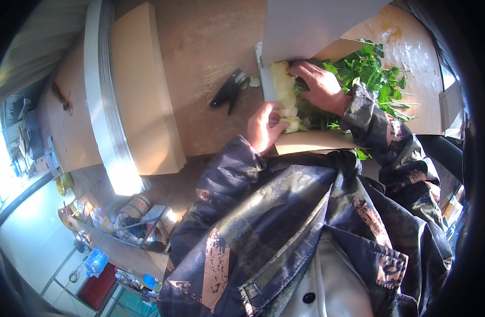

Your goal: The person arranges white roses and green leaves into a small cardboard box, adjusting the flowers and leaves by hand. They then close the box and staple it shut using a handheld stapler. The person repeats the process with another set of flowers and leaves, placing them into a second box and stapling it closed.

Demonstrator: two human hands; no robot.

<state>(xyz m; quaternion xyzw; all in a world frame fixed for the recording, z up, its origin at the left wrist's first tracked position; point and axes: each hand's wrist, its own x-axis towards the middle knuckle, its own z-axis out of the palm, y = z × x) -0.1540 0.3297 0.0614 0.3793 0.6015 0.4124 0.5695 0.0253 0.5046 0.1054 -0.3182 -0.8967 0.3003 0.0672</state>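
Observation:
A row of cream rose heads lies along the edge of a cardboard wrap, their leafy stems spread to the right. My left hand has its fingers curled round the lowest blooms. My right hand reaches over the upper blooms and foliage, fingers bent onto them, tips partly hidden. A grey sheet rises behind the flowers. A black stapler-like tool lies just left of them on the wooden table.
A tall stack of cardboard sheets stands on the left, with a small wooden-handled tool beyond it. Below the table at lower left is an open box of assorted items, near a blue water jug.

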